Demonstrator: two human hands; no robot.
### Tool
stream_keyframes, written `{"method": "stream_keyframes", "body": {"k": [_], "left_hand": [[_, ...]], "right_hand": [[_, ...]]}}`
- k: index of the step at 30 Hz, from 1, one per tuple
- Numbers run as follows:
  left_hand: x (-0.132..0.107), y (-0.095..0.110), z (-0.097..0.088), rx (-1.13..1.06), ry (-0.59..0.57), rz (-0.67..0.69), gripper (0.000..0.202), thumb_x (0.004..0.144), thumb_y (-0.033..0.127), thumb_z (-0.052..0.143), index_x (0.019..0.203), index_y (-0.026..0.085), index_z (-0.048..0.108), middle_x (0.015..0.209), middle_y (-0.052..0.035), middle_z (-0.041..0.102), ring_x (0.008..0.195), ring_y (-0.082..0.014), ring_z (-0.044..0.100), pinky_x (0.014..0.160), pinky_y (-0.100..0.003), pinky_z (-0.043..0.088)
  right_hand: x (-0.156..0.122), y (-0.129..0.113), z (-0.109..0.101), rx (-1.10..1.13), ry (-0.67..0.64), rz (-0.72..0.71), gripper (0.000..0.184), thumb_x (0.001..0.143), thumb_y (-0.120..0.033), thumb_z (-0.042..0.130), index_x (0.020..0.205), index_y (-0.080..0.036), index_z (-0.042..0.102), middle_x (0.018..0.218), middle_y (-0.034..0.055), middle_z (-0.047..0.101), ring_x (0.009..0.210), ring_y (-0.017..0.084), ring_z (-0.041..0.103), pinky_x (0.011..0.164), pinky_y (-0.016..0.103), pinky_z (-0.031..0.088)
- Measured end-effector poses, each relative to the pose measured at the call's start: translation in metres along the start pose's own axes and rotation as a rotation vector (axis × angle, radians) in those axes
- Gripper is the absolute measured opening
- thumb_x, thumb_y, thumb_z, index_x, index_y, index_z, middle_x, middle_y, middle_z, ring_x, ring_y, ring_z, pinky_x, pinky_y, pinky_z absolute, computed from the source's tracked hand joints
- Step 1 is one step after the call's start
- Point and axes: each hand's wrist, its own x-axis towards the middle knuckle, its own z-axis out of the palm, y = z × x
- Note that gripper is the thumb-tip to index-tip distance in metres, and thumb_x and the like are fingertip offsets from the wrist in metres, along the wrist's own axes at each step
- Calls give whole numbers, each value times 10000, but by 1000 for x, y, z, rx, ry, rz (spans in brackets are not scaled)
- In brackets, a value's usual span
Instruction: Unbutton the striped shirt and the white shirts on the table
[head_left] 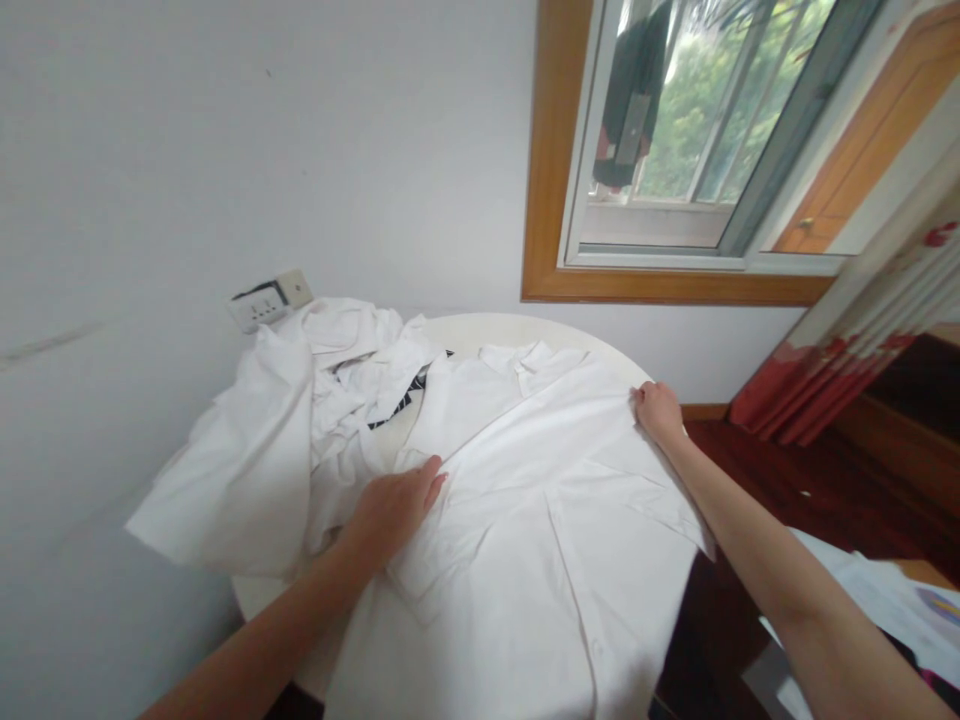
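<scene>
A white button-up shirt [517, 560] lies spread out, its collar toward the wall and its buttoned front running down toward me. My right hand [660, 412] is closed on the fabric at the shirt's right shoulder edge. Over on the left side, my left hand [397, 508] has its thumb and fingers together on the shirt's fabric, pinching it. A diagonal crease runs from there up toward the collar. The near end of the shirt reaches past the bottom of the view.
A crumpled heap of white clothes [262, 450] lies at the left of the round white table [555, 328], against the wall. A wall socket [259, 304] sits just behind it. To the right are a window [690, 130], a red-and-white curtain [817, 370] and papers [885, 600] low down.
</scene>
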Motion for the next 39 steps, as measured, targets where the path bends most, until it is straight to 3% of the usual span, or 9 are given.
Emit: {"method": "stream_keyframes", "body": {"k": [5,9,12,15,19,22,25,33,39], "left_hand": [[6,-13,-5,-3,41,17,406,964,434,332,1201,155,510,758,-85,667,724,-248,656,650,-329,466],[-1,1,-20,-8,252,201,345,916,266,472,1238,167,546,1069,-143,643,987,-284,604,834,-421,471],[-5,23,-20,-154,352,381,368,917,243,471,1277,236,544,1309,-102,550,1199,-262,497,999,-431,402],[-5,38,-3,-240,302,478,403,944,318,433,1339,283,502,1450,-57,441,1330,-250,384,1094,-443,312],[-6,42,20,-258,215,507,472,964,419,379,1432,354,369,1525,-34,336,1397,-260,295,1133,-501,215],[-11,38,21,-265,204,525,484,957,449,390,1436,400,341,1550,-23,280,1416,-271,257,1138,-514,186],[-17,33,16,-270,194,548,500,954,449,400,1445,421,307,1561,-23,248,1421,-279,248,1139,-524,173],[-24,29,11,-273,176,578,524,958,426,403,1463,412,263,1576,-22,197,1432,-276,223,1148,-522,151],[-24,29,12,-280,211,578,515,956,407,420,1454,408,292,1572,-10,212,1426,-268,241,1159,-509,139]], "right_hand": [[-5,0,-2,-45,26,28,386,966,-349,360,1017,-122,668,1066,179,625,1038,299,544,817,371,405],[-10,-4,-11,-54,112,-43,314,935,-312,423,1096,-141,632,1138,168,604,1087,314,493,861,404,378],[-16,-22,-22,11,127,-227,303,914,-288,454,1123,-162,634,1235,152,576,1167,308,454,929,420,352],[-32,-60,-33,134,40,-529,337,928,-347,441,1158,-203,642,1294,107,576,1271,281,413,1052,449,274],[-61,-110,-32,287,-140,-850,485,956,-506,349,1372,-297,480,1470,45,432,1378,254,324,1109,497,217],[-65,-123,-20,290,-234,-927,538,958,-558,279,1432,-332,393,1534,23,318,1412,239,273,1126,502,201],[-46,-113,-3,234,-246,-863,570,954,-572,247,1457,-325,352,1549,20,274,1426,235,240,1136,511,184],[38,-55,28,45,-266,-495,642,937,-609,180,1480,-293,307,1566,15,227,1441,238,192,1143,525,173],[76,-42,39,24,-308,-295,690,917,-639,143,1494,-282,271,1579,14,184,1444,252,175,1139,555,160]]}}
